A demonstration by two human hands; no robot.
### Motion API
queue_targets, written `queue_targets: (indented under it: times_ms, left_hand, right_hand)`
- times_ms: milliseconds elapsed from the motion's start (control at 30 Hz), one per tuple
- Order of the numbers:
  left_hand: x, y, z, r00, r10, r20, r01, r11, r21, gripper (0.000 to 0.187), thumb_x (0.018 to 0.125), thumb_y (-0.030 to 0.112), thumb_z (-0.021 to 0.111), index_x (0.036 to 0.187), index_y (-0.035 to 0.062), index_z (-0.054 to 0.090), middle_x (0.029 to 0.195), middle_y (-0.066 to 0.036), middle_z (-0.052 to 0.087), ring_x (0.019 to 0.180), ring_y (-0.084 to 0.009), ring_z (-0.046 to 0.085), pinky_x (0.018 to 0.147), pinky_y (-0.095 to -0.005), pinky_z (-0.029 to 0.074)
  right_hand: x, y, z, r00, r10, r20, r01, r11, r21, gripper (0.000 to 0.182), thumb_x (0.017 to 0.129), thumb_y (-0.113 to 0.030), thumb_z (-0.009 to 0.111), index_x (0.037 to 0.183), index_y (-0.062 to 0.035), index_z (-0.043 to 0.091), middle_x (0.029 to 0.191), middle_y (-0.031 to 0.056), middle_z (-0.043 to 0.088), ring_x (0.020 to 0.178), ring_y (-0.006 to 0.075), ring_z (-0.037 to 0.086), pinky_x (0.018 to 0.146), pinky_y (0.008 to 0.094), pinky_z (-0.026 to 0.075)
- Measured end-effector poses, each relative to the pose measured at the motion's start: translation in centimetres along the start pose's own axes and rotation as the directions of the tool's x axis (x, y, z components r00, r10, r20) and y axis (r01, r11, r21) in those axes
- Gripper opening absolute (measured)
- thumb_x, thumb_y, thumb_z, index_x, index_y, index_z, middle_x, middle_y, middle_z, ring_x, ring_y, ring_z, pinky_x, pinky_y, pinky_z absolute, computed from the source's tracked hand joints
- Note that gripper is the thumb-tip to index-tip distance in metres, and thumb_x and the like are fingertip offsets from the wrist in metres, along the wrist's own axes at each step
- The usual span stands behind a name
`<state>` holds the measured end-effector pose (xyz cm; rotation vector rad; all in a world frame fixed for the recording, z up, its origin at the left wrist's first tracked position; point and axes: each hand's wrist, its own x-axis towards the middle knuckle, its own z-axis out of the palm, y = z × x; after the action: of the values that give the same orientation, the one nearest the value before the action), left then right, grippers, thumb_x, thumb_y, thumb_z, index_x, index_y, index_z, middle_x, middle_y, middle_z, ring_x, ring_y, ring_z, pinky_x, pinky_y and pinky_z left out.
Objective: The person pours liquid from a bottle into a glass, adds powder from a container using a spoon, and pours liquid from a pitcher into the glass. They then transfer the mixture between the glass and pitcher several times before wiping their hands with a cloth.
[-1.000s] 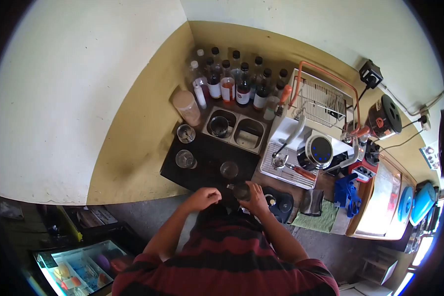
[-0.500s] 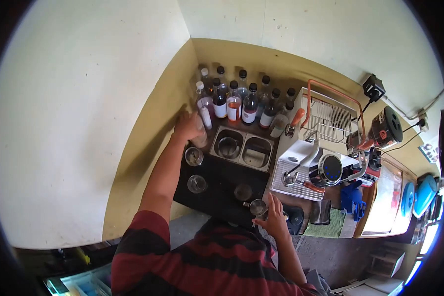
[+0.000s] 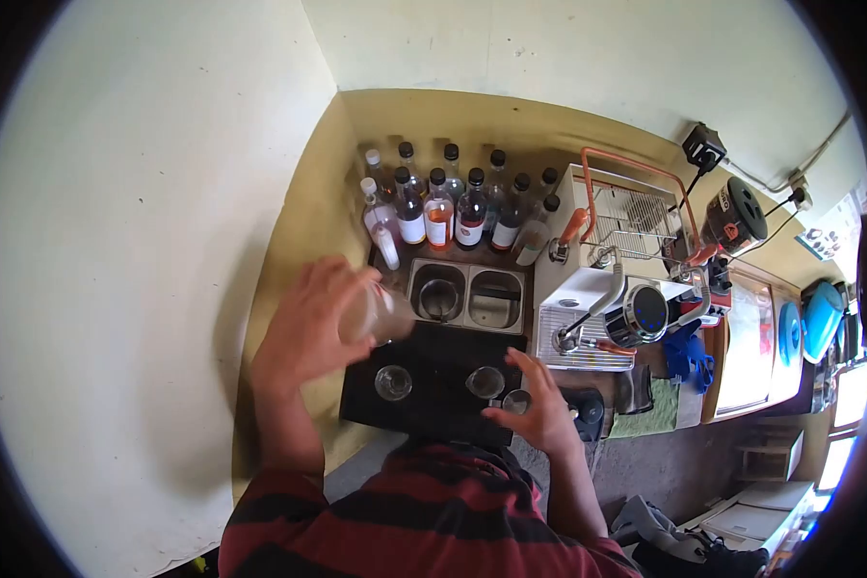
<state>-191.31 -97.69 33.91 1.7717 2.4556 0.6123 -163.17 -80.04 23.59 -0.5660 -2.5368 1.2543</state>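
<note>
My left hand (image 3: 308,328) is wrapped round a translucent, pale container (image 3: 376,313), blurred by motion and held above the left side of the black mat (image 3: 433,352). Its exact kind does not show. Below it stands a clear glass (image 3: 393,382), and another glass (image 3: 486,382) is farther right on the mat. My right hand (image 3: 541,414) hovers at the mat's right end, thumb and fingers apart. Between them a small glass cup (image 3: 516,401) shows; contact with it cannot be made out. My left hand and the container hide the mat's far left corner.
A two-part steel basin (image 3: 467,295) sits behind the mat. Several bottles (image 3: 470,217) line the wall. An espresso machine (image 3: 588,260) with a drip tray (image 3: 549,352) stands right, beside a round black device (image 3: 643,313). A green cloth (image 3: 650,414) lies on the counter's front edge.
My left hand has lifted the pale container from beside the bottles and brought it nearer me, over the mat. My right hand stays by the small glass cup, its fingers spread. The view has shifted slightly.
</note>
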Motion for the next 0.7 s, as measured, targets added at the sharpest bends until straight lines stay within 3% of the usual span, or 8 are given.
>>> queue_targets:
  times_ms: [67,167,267,367,467,533,633,700]
  left_hand:
    - [-0.7,1.2,-1.4,0.983,0.152,0.100,-0.136,0.979,-0.153,0.069,0.066,0.024,0.085,0.128,0.0124,0.056,0.122,-0.016,0.052,0.116,-0.0370,0.050,0.097,-0.0449,0.045]
    - [-1.3,2.4,-0.6,0.923,0.342,0.174,-0.250,0.879,-0.406,0.069,0.067,0.028,0.086,0.128,0.0119,0.057,0.124,-0.016,0.051,0.117,-0.0365,0.050,0.098,-0.0433,0.044]
    - [-2.3,2.6,2.5,0.906,0.370,0.207,-0.214,0.820,-0.530,0.065,0.070,0.030,0.085,0.127,0.0131,0.058,0.121,-0.015,0.052,0.114,-0.0352,0.051,0.098,-0.0423,0.043]
    - [-4.0,2.2,6.7,0.910,0.321,0.263,-0.089,0.769,-0.633,0.062,0.072,0.031,0.084,0.124,0.0113,0.059,0.121,-0.015,0.053,0.112,-0.0347,0.053,0.098,-0.0418,0.044]
    - [-6.4,4.4,10.1,0.951,0.043,0.306,0.147,0.808,-0.570,0.059,0.075,0.034,0.083,0.122,0.0086,0.057,0.118,-0.017,0.056,0.109,-0.0359,0.056,0.096,-0.0420,0.045]
    - [-8.1,6.4,12.3,0.962,-0.158,0.224,0.252,0.833,-0.492,0.055,0.081,0.036,0.078,0.122,0.0068,0.056,0.116,-0.019,0.058,0.106,-0.0367,0.058,0.094,-0.0426,0.046]
    - [-9.3,8.2,13.2,0.878,-0.404,0.258,0.477,0.790,-0.384,0.049,0.090,0.037,0.068,0.124,0.0051,0.053,0.113,-0.020,0.059,0.103,-0.0363,0.059,0.092,-0.0420,0.047]
    - [-9.3,8.4,13.0,0.820,-0.478,0.315,0.571,0.726,-0.384,0.047,0.094,0.037,0.062,0.126,0.0051,0.050,0.114,-0.018,0.060,0.103,-0.0301,0.060,0.091,-0.0386,0.047]
  right_hand:
    - [2.2,-1.9,1.6,0.974,-0.226,-0.003,0.226,0.973,-0.036,0.101,0.068,-0.033,0.090,0.147,-0.0009,0.037,0.140,0.0203,0.048,0.129,0.0372,0.050,0.107,0.0432,0.043]
    - [3.8,-2.6,4.7,0.929,-0.334,0.157,0.309,0.937,0.164,0.107,0.066,-0.034,0.090,0.149,-0.0005,0.032,0.146,0.0201,0.043,0.133,0.0360,0.048,0.111,0.0439,0.040]
    - [1.8,-0.8,6.8,0.942,-0.206,0.265,0.076,0.900,0.429,0.107,0.067,-0.036,0.088,0.150,-0.0027,0.030,0.147,0.0207,0.043,0.132,0.0378,0.048,0.110,0.0465,0.040]
    - [-0.9,1.0,7.6,0.942,-0.080,0.327,0.044,0.992,0.114,0.103,0.069,-0.036,0.084,0.150,-0.0045,0.030,0.147,0.0211,0.043,0.128,0.0394,0.050,0.109,0.0474,0.040]
    - [-4.2,3.3,8.6,0.969,-0.071,0.237,0.064,0.997,0.040,0.103,0.068,-0.035,0.084,0.151,-0.0067,0.030,0.141,0.0181,0.047,0.127,0.0380,0.049,0.106,0.0467,0.041]
    - [-5.6,3.9,8.0,0.977,-0.062,0.204,0.075,0.995,-0.060,0.102,0.068,-0.034,0.085,0.152,-0.0093,0.031,0.137,0.0156,0.048,0.128,0.0365,0.046,0.106,0.0467,0.040]
    - [-7.4,4.6,7.0,0.973,-0.077,0.217,0.130,0.961,-0.242,0.102,0.068,-0.033,0.085,0.152,-0.0114,0.031,0.139,0.0155,0.047,0.128,0.0366,0.046,0.108,0.0471,0.039]
    - [-8.6,5.7,6.1,0.978,-0.083,0.191,0.116,0.979,-0.167,0.100,0.068,-0.034,0.086,0.149,-0.0069,0.034,0.139,0.0173,0.046,0.129,0.0379,0.046,0.110,0.0466,0.037]
